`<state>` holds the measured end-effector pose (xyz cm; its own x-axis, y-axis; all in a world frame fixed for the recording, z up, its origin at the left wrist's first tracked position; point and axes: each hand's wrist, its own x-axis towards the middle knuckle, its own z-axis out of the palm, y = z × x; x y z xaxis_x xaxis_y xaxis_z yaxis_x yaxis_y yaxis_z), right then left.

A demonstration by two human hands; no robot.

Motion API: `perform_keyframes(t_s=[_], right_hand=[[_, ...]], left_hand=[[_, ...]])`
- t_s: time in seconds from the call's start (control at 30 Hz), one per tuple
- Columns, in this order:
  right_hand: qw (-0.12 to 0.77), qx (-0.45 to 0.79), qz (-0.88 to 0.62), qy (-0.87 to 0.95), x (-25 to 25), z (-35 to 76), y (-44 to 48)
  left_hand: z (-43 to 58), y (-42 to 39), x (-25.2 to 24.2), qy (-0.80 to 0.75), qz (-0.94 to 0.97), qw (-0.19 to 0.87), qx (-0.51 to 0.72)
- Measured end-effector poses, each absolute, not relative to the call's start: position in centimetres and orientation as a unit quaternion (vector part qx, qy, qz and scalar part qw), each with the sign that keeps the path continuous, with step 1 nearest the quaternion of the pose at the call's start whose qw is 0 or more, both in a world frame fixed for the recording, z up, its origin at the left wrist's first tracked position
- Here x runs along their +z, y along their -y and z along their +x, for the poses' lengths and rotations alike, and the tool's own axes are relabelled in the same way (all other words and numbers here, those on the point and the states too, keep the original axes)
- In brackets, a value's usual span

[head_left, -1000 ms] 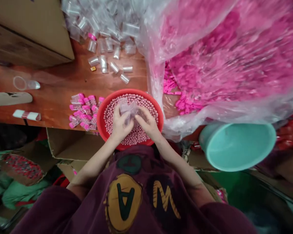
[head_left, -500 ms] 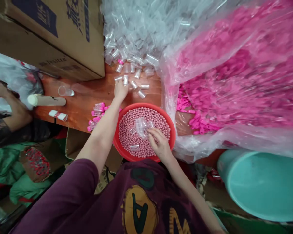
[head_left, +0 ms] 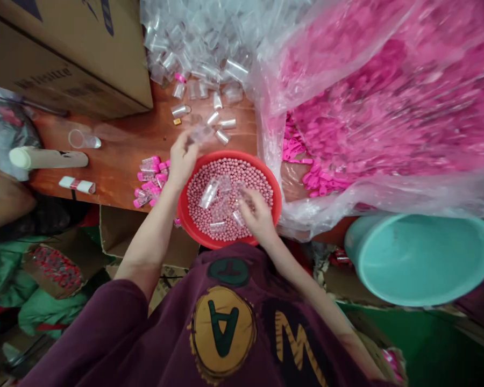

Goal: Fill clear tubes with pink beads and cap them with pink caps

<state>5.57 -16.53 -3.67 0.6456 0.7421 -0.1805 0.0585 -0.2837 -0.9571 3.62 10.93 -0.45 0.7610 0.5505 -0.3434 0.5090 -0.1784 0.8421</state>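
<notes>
Draws left hand (head_left: 182, 164) back toward red bowl (head_left: 182, 208), pinching blurred clear plastic (head_left: 202, 134), keeps right hand (head_left: 261, 217) beside clear tubes (head_left: 208, 193), now more scattered on pink beads (head_left: 246, 171) inside, cannot tell that grip.

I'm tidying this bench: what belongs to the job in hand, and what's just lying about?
Likely the job's:
red basin of pink beads, below the right hand
clear containers, in the basin and by the left hand
pink-capped containers beside the basin

Apparently just lying about:
pale bottle
clear cup
white bundle with red band
</notes>
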Motion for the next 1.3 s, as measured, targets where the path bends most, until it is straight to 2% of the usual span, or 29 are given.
perform_keyframes(t_s=[0.07, 0.23, 0.37, 0.53, 0.6, 0.7, 0.8, 0.9, 0.97, 1.03, 1.17, 1.3], right_hand=[[0.574, 0.363, -0.702, 0.213, -4.0, 6.5, 16.2], [0.603, 0.465, -0.637, 0.12, -4.3, 6.3, 17.5], [0.606, 0.453, -0.651, 0.063, -3.5, 6.6, 19.3], [0.576, 0.525, -0.607, 0.152, -2.8, 6.7, 18.0], [0.581, 0.514, -0.611, 0.156, -2.9, 7.1, 17.8], [0.585, 0.436, -0.67, 0.137, -2.9, 8.6, 18.8], [0.497, 0.453, -0.698, 0.246, -2.3, 9.7, 20.1], [0.394, 0.432, -0.716, 0.38, -1.9, 9.0, 19.6], [0.377, 0.38, -0.744, 0.399, -2.3, 8.3, 18.2], [0.39, 0.359, -0.753, 0.389, -3.1, 7.9, 16.6], [0.462, 0.386, -0.726, 0.333, -4.7, 8.0, 14.1], [0.521, 0.484, -0.67, 0.214, -5.5, 7.6, 13.3]], left_hand=[[0.7, -6.9, -0.3, -0.325, 0.752, 0.574, 0.009], [-6.7, 0.4, -1.2, -0.287, 0.686, 0.668, -0.022], [-10.0, 1.3, -1.5, -0.335, 0.655, 0.677, -0.028], [-9.9, 1.2, -1.1, -0.324, 0.65, 0.687, -0.031], [-10.0, 1.0, -0.8, -0.301, 0.657, 0.69, -0.041], [-11.4, 0.6, -0.1, -0.301, 0.683, 0.664, -0.051], [-12.4, 0.7, 0.6, -0.314, 0.737, 0.594, -0.078], [-11.1, 1.0, 0.2, -0.391, 0.811, 0.433, -0.046], [-9.2, 0.9, -0.9, -0.444, 0.836, 0.322, -0.003], [-7.3, 0.5, -2.3, -0.468, 0.844, 0.262, -0.003], [-6.3, 0.2, -3.6, -0.454, 0.849, 0.268, -0.039], [-7.8, 1.5, -2.3, -0.355, 0.859, 0.368, -0.002]])
